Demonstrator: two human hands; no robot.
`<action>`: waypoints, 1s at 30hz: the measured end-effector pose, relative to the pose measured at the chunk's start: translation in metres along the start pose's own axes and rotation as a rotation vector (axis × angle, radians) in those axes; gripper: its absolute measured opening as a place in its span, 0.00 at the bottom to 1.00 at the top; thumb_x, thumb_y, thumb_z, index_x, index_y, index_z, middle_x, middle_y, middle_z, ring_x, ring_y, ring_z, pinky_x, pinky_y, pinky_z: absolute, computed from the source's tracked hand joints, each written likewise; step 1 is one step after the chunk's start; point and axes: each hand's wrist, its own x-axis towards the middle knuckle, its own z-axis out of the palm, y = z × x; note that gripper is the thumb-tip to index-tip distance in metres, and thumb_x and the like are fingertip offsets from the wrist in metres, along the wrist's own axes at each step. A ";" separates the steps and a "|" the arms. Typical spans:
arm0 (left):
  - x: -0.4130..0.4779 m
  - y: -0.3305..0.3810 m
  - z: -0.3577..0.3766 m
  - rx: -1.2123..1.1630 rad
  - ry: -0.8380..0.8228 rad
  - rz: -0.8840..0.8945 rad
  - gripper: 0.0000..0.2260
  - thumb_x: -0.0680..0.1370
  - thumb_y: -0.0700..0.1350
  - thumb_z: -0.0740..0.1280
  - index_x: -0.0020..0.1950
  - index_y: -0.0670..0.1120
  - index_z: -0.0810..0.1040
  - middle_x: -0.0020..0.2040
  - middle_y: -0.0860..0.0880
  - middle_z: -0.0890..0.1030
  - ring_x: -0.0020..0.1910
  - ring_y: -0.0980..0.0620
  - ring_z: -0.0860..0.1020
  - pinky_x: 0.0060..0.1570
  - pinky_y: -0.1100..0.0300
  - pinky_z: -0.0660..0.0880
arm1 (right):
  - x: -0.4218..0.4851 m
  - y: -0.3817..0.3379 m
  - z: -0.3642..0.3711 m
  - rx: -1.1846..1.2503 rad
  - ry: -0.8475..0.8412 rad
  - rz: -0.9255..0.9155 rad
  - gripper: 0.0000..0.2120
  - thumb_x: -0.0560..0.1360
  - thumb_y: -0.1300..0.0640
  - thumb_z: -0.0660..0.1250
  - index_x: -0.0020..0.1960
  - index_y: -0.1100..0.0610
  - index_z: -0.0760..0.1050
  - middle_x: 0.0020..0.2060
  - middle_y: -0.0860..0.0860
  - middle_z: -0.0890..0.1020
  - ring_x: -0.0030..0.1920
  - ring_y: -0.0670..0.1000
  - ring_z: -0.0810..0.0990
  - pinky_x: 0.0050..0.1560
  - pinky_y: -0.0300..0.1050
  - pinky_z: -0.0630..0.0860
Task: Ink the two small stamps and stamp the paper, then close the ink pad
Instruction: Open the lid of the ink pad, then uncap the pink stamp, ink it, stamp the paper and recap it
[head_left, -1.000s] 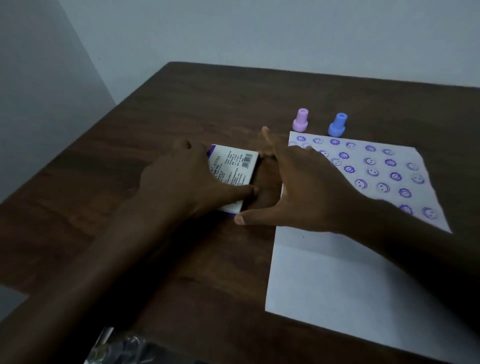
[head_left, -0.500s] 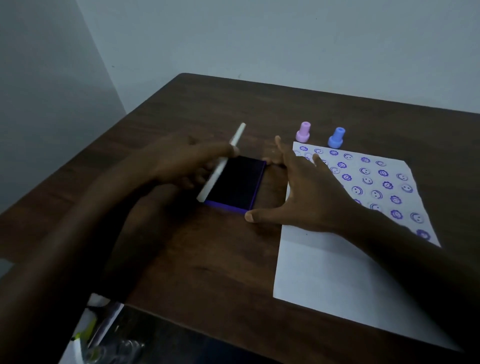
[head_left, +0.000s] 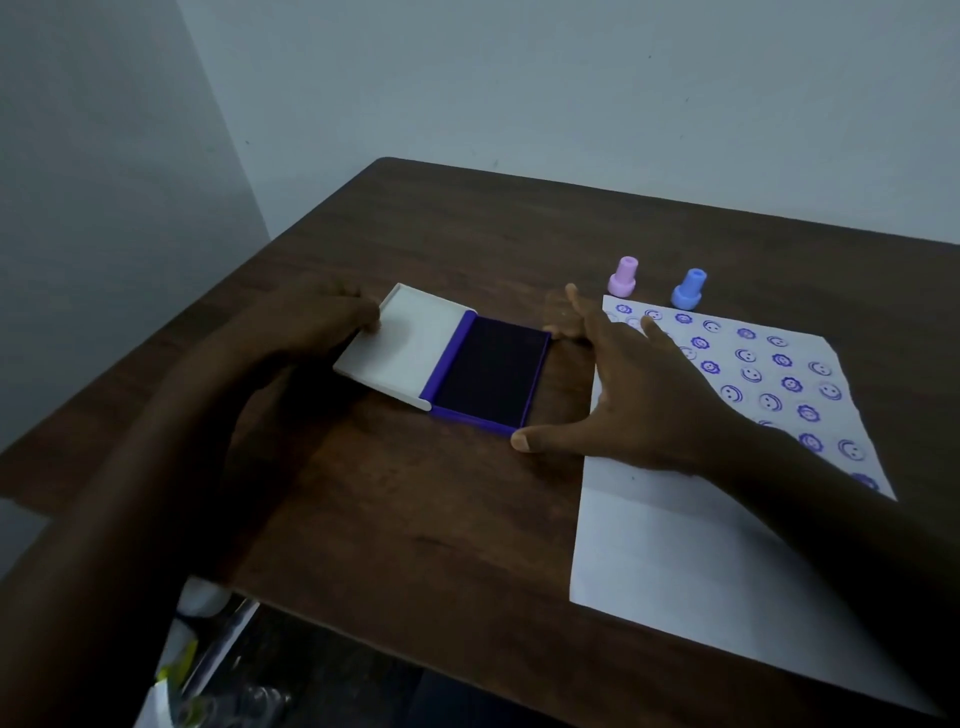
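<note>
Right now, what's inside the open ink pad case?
The ink pad case lies opened flat. Its purple base holds a dark ink surface, nothing on it. The white lid looks bare inside; the left hand covers its far edge.

Room corner, dim and even light, no lamp or window in view. A plain pale grey-blue painted wall (head_left: 571, 93) runs across the far side, well beyond the fingers; small dark specks mark its surface. A second plain pale wall (head_left: 93, 208) closes the side left of the fingers, and the two meet in a vertical corner seam. A dark brown wooden table (head_left: 415, 519) with visible grain and a rounded far corner fills the lower part of the view; its far edge stands close to the far wall. Below the near table edge lies an indistinct clutter of pale and yellowish items (head_left: 182, 670), too dark to identify.
</note>
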 end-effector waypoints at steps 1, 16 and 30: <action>0.003 -0.003 0.000 0.058 0.028 0.060 0.09 0.81 0.45 0.68 0.42 0.50 0.81 0.45 0.52 0.80 0.42 0.55 0.75 0.38 0.60 0.70 | 0.001 0.001 0.000 -0.003 0.002 -0.003 0.67 0.53 0.17 0.61 0.80 0.46 0.39 0.79 0.47 0.61 0.78 0.53 0.57 0.76 0.52 0.44; 0.005 -0.014 0.004 0.025 0.137 0.108 0.12 0.73 0.48 0.80 0.55 0.51 0.88 0.38 0.59 0.79 0.38 0.60 0.77 0.32 0.66 0.70 | 0.005 0.006 0.002 -0.025 -0.019 0.013 0.68 0.50 0.14 0.57 0.79 0.45 0.37 0.78 0.47 0.62 0.78 0.53 0.60 0.77 0.55 0.46; -0.004 -0.005 0.019 0.069 0.176 0.255 0.18 0.75 0.55 0.76 0.58 0.46 0.85 0.55 0.46 0.85 0.56 0.47 0.81 0.57 0.51 0.79 | 0.048 0.034 -0.057 -0.072 0.384 0.036 0.37 0.70 0.30 0.65 0.72 0.49 0.70 0.61 0.50 0.82 0.63 0.51 0.79 0.73 0.66 0.60</action>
